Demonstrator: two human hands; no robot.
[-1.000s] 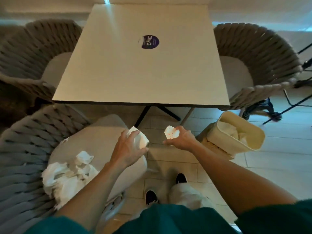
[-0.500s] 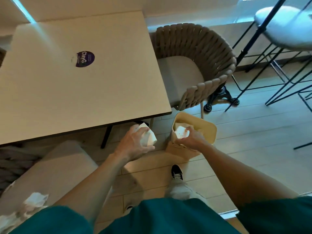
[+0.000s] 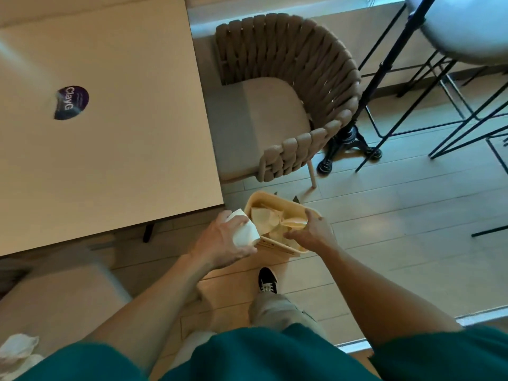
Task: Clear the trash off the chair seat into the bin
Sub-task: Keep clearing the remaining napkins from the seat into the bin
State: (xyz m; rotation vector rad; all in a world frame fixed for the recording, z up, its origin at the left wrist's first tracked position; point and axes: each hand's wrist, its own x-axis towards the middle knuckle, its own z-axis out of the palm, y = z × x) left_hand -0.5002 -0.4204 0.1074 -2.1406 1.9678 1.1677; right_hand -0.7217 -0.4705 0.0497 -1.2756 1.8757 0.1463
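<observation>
While the left hand (image 3: 222, 237) curls its fingers round a crumpled white paper (image 3: 244, 229) beside the bin (image 3: 277, 246), the right hand (image 3: 308, 232) reaches inside the bin, fingers loosely curled over tan scraps (image 3: 264, 218).

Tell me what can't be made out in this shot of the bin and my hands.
- Right hand: head view; its palm faces into the bin, so whether it holds anything is hidden.
- Bin bottom: covered by crumpled paper.
- White tissues on the chair seat: cut off by the bottom left edge.
- Paper cup: partly wrapped by the left hand.
</observation>
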